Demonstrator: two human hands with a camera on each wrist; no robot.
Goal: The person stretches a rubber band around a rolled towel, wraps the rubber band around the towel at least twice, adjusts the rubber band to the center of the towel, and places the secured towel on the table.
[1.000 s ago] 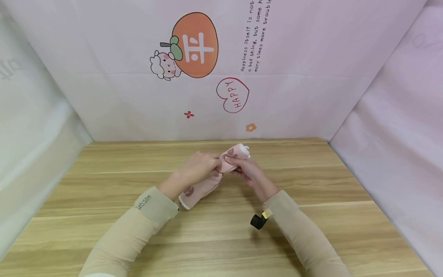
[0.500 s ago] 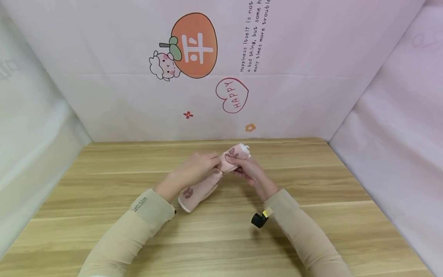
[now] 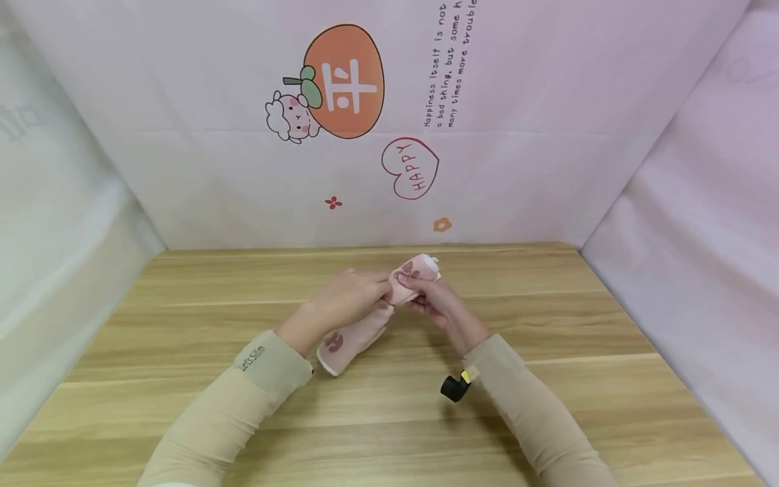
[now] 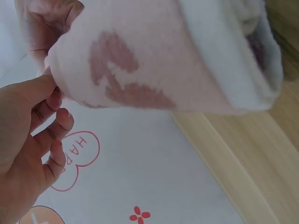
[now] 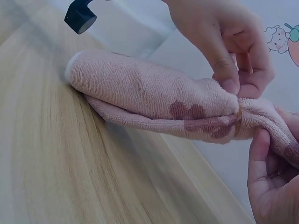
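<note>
A pink towel point(image 3: 353, 339) with darker heart-like patches and white edges is rolled up. A thin brownish rubber band point(image 5: 238, 113) cinches its middle into a narrow waist. My left hand point(image 3: 349, 295) pinches at the band from above with thumb and forefinger; in the left wrist view the other fingers point(image 4: 56, 158) are curled loosely. On the other side of the waist my right hand point(image 3: 439, 299) grips the shorter part of the roll, thumb on top. The longer part slants down to the left, its end low over the table.
The wood-grain table point(image 3: 389, 433) stretches around the hands. A white printed cloth point(image 3: 231, 182) rises behind it, with plain cloth walls on both sides. A black wrist camera point(image 3: 454, 389) sticks out from the right sleeve; another point(image 5: 80, 17) is at the left wrist.
Both hands keep their hold at nearly the same spot. The left hand has shifted slightly, and the lower left end of the roll sits a touch lower.
</note>
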